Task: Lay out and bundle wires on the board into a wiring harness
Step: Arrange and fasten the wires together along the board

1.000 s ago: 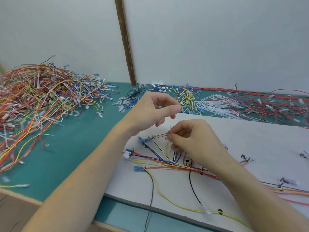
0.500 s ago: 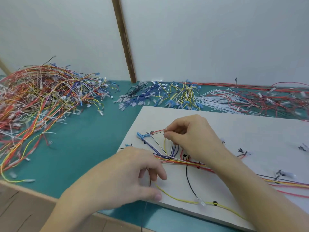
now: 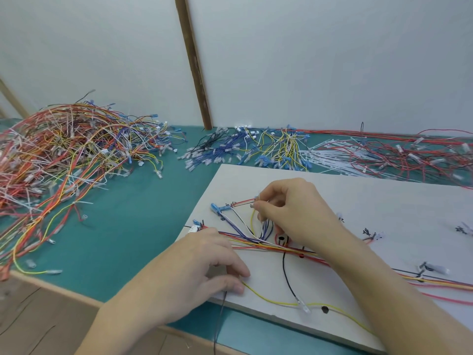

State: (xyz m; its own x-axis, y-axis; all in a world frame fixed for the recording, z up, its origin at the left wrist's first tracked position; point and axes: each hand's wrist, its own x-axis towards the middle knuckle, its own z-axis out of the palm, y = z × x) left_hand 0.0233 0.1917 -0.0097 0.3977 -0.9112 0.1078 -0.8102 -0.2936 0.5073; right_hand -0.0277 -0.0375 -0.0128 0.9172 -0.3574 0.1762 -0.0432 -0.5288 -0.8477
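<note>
Head view, landmark = white board (image 3: 358, 198) lying on the teal desk (image 3: 122, 239).

Right hand (image 3: 289, 211) over the board's left-centre, grip closed in a pinch on a small white tie (image 3: 256, 199) at the end of a red wire (image 3: 243, 201); the rest of its fingers are curled.

Left hand (image 3: 202, 267) at the board's near-left corner, palm down, fingers bent. Fingertips (image 3: 238, 287) sit on the board where a yellow wire (image 3: 268, 298) and a black wire (image 3: 222, 303) run out from under them. Can't tell if that grip holds either wire or just presses.

Wire bundle (image 3: 268, 245) (red, yellow, blue, white) runs across the board between the two hands and on to the board's right edge.

Off the board: big tangled wire pile (image 3: 58, 160) on the desk to its left; sorted blue and yellow wires (image 3: 256, 149) just behind its far edge; red wires (image 3: 409, 155) behind its far-right.
</note>
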